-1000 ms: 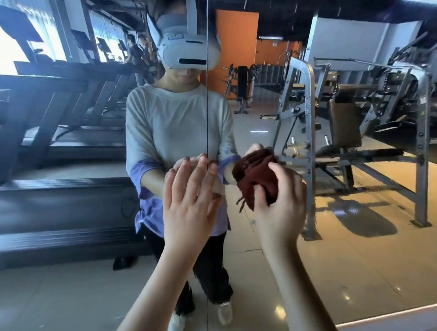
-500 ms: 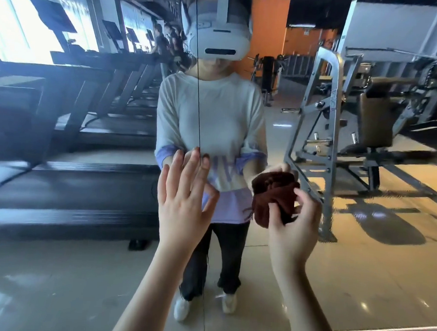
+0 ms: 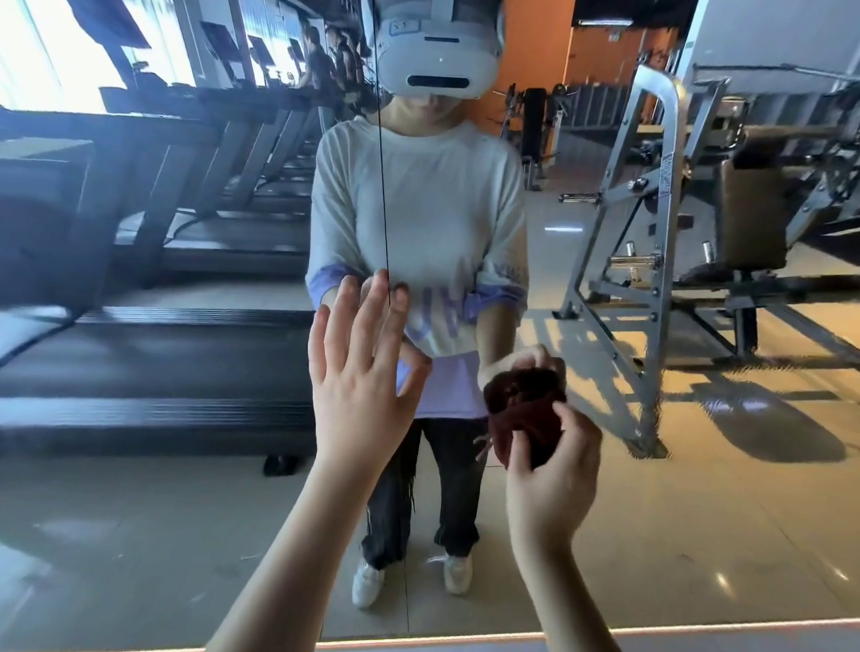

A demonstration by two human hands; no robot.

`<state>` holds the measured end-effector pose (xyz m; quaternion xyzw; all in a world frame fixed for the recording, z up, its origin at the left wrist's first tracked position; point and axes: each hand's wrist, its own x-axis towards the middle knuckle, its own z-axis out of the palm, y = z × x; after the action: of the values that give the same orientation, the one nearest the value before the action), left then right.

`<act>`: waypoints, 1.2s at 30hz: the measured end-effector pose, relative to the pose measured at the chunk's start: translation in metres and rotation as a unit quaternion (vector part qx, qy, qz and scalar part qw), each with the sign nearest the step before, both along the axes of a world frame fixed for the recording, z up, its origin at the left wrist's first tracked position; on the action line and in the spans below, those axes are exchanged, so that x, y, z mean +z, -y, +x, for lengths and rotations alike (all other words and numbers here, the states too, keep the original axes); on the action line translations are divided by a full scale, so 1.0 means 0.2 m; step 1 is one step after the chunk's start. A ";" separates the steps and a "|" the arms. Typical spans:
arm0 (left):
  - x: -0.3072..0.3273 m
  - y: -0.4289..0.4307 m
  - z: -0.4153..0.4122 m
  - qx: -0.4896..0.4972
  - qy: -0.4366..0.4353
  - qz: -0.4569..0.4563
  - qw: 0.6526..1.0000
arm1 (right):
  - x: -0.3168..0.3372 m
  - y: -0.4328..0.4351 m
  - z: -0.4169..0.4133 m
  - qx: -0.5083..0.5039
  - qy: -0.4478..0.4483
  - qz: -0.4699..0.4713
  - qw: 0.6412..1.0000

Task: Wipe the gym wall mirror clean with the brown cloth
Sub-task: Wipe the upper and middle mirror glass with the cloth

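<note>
Wall mirror (image 3: 707,515) fills the frame. Left hand (image 3: 360,387), centre: fingers straight, spread, tips meeting their reflection on the glass. Right hand (image 3: 554,482), right of centre: fingers grasping bunched brown cloth (image 3: 523,415), held against the glass.

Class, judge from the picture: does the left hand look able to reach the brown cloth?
Probably yes: the left hand is open and raised just beside the brown cloth, which the right hand grips; nothing stands between them.
</note>
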<state>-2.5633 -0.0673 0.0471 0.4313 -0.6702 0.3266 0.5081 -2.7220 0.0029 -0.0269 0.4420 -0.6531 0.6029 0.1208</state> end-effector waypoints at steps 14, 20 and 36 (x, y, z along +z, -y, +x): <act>0.02 -0.03 -0.02 -0.025 -0.006 0.007 1.000 | 0.08 0.00 0.00 0.021 0.044 -0.004 0.999; 0.06 -0.06 -0.08 -0.062 0.026 0.020 0.998 | 0.36 0.06 -0.13 -0.005 0.034 -0.131 0.991; 0.14 -0.04 -0.14 -0.051 0.011 0.007 0.999 | 0.74 0.13 -0.20 -0.033 -0.098 -0.198 0.975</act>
<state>-2.5904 -0.0586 0.0760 0.3966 -0.6990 0.3005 0.5136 -2.7625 -0.0234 0.1215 0.4448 -0.5195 0.6697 0.2894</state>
